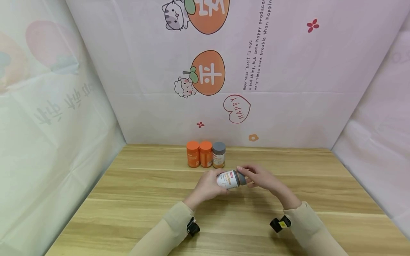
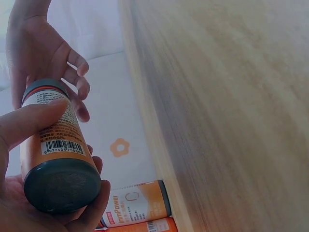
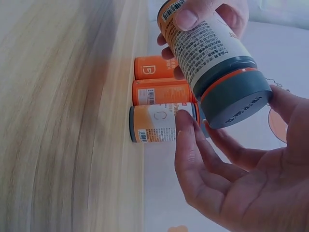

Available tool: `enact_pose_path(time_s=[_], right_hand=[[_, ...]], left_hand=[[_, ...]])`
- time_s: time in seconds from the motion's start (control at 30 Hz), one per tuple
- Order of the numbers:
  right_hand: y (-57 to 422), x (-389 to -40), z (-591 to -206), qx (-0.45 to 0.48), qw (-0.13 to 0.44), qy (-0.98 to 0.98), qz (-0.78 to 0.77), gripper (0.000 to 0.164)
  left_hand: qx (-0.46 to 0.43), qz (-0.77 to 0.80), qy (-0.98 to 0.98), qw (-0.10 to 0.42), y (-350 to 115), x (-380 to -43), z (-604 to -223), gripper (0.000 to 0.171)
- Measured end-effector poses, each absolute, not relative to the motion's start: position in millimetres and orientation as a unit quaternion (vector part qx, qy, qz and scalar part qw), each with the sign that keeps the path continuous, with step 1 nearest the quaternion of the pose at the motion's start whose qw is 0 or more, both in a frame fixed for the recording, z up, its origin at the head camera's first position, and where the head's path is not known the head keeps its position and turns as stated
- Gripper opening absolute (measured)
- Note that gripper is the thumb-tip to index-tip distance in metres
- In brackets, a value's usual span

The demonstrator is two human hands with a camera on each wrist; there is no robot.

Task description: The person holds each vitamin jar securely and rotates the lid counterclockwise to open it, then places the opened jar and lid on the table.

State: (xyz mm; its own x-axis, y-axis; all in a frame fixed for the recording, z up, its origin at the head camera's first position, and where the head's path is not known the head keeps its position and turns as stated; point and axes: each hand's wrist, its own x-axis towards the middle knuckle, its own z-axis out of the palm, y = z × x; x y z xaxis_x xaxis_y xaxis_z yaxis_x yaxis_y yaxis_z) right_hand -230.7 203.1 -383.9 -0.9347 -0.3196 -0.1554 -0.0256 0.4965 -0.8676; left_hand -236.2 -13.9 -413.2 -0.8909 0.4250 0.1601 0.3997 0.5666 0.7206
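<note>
My left hand (image 1: 206, 185) grips a supplement bottle (image 1: 227, 180) round its body and holds it tilted over the table. The bottle has a white and orange label and a dark grey base, seen in the left wrist view. Its grey cap (image 3: 236, 101) points to the right, and an orange ring shows between cap and body. My right hand (image 1: 261, 176) pinches this cap at its edge, thumb on one side and a fingertip on the other. In the right wrist view the remaining fingers (image 3: 186, 145) stand off the cap.
Behind my hands, near the back wall, two orange bottles (image 1: 193, 154) (image 1: 206, 154) and a grey-capped bottle (image 1: 219, 155) stand upright in a row. The wooden table (image 1: 144, 199) is enclosed by white printed cloth (image 1: 153, 117) at the back and sides.
</note>
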Motion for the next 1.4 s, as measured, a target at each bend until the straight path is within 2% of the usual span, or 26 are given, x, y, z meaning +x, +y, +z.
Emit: enact_pose_path(time_s=[0.33, 0.57, 1.4], right_hand=[[204.5, -233.2, -386.4, -0.108, 0.170, 0.846, -0.493, 0.061], [205.4, -232.0, -388.7, -0.103, 0.159, 0.842, -0.506, 0.058], [214.3, -229.1, -393.2, -0.205, 0.120, 0.824, -0.514, 0.045]], left_hand=[[0.230, 0.410, 0.882, 0.018, -13.9, -235.6, -412.9, 0.060], [0.229, 0.412, 0.882, 0.015, -14.5, -235.2, -413.2, 0.060], [0.229, 0.412, 0.882, 0.016, -15.9, -232.5, -411.7, 0.060]])
